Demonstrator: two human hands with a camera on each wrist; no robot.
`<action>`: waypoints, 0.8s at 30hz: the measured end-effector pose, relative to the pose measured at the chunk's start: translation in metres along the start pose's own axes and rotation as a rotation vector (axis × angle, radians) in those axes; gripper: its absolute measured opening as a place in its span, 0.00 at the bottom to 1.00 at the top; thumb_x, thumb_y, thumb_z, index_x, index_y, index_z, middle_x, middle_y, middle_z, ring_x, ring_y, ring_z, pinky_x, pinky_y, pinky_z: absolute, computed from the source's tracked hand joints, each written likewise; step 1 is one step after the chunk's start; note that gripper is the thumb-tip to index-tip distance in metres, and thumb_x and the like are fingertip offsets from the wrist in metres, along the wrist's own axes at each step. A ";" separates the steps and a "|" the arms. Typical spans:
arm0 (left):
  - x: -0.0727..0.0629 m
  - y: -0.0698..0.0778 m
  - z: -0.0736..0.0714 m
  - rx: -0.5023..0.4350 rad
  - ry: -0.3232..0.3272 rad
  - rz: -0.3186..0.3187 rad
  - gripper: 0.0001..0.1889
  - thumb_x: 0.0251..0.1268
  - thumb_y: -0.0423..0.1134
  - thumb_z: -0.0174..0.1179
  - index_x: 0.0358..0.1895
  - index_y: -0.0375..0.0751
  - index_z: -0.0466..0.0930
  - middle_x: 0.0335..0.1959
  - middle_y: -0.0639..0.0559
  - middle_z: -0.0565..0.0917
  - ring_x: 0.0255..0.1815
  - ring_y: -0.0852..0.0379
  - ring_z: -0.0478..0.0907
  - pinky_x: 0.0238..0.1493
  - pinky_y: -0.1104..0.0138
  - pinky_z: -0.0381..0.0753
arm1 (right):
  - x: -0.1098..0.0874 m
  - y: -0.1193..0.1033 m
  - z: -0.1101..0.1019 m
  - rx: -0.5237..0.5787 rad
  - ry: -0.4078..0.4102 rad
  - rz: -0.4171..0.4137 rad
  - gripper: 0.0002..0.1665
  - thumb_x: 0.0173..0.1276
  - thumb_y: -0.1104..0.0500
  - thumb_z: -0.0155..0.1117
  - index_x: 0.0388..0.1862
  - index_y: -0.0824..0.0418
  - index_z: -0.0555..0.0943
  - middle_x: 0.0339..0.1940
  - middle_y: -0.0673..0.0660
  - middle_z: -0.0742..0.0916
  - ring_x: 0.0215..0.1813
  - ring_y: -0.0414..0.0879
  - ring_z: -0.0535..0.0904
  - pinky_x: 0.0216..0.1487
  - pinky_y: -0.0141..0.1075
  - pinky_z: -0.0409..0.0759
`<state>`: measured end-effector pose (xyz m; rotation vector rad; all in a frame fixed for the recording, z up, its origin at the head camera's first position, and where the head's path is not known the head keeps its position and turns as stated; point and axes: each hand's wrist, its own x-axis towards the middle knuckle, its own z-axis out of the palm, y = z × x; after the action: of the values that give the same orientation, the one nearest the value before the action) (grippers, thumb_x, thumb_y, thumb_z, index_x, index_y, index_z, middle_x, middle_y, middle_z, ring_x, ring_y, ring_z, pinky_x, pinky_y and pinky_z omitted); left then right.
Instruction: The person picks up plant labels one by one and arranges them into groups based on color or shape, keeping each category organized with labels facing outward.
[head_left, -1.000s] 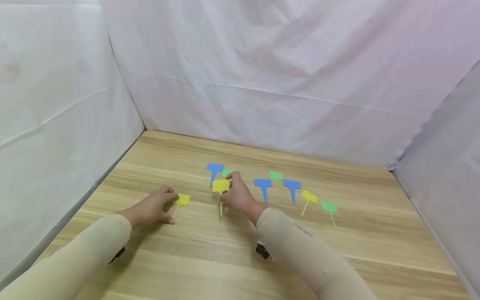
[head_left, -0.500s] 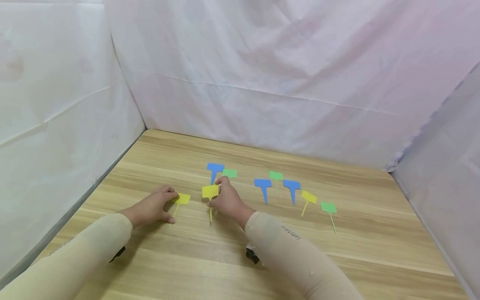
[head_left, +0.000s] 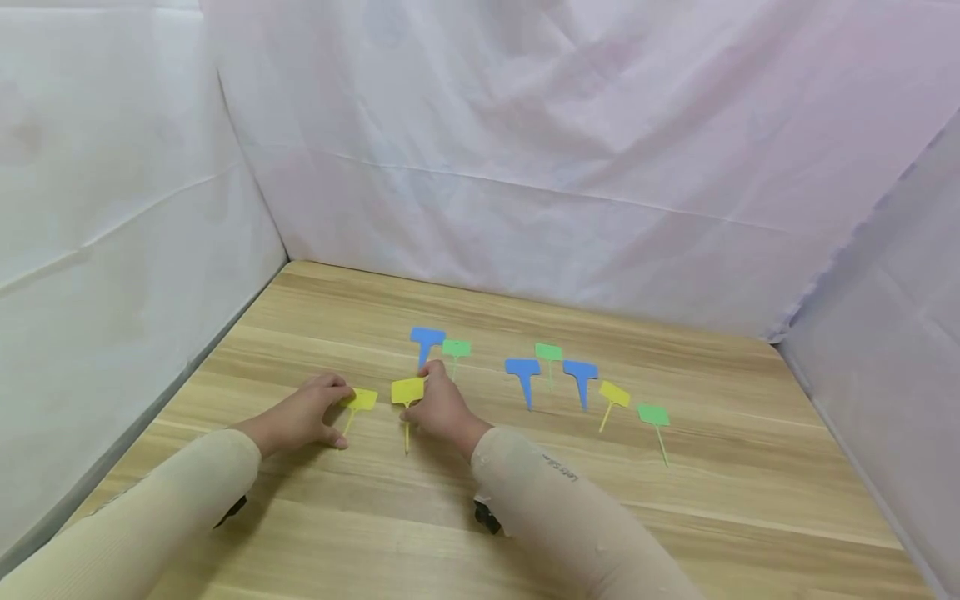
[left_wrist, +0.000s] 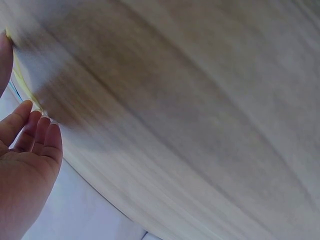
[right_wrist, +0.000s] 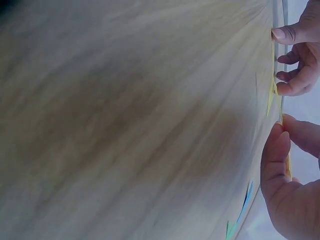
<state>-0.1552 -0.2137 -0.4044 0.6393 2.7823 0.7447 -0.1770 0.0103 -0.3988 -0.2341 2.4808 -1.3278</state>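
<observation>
Fingers and thumb of my right hand [head_left: 442,408] are nearly together, pinching a yellow tag [head_left: 407,391] by its side, probably so its face and stem are left free. Those of my left hand [head_left: 309,410] spread wide, fingertips at the head and thumb near the stem's tip of a second yellow tag [head_left: 364,401], likely to stop it sliding. Beyond my right fingertips lie a blue tag [head_left: 427,336] and a green tag [head_left: 457,347], perhaps kept out of my way.
</observation>
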 end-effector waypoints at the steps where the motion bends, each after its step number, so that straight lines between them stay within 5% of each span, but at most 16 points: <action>1: 0.000 0.000 0.000 -0.002 0.001 0.000 0.37 0.43 0.42 0.76 0.57 0.24 0.74 0.54 0.36 0.73 0.57 0.37 0.67 0.61 0.44 0.67 | 0.000 -0.001 0.001 -0.005 -0.005 0.004 0.37 0.54 0.73 0.72 0.58 0.63 0.61 0.33 0.55 0.77 0.31 0.42 0.72 0.29 0.28 0.73; 24: -0.001 0.002 -0.002 -0.007 0.002 0.003 0.38 0.41 0.43 0.77 0.56 0.25 0.74 0.54 0.35 0.73 0.57 0.36 0.68 0.60 0.44 0.68 | 0.004 -0.011 0.019 -0.073 -0.019 0.029 0.39 0.53 0.71 0.74 0.59 0.63 0.62 0.29 0.53 0.78 0.32 0.42 0.73 0.35 0.29 0.73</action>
<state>-0.1541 -0.2134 -0.4018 0.6416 2.7800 0.7550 -0.1740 -0.0122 -0.4001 -0.2250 2.5099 -1.2197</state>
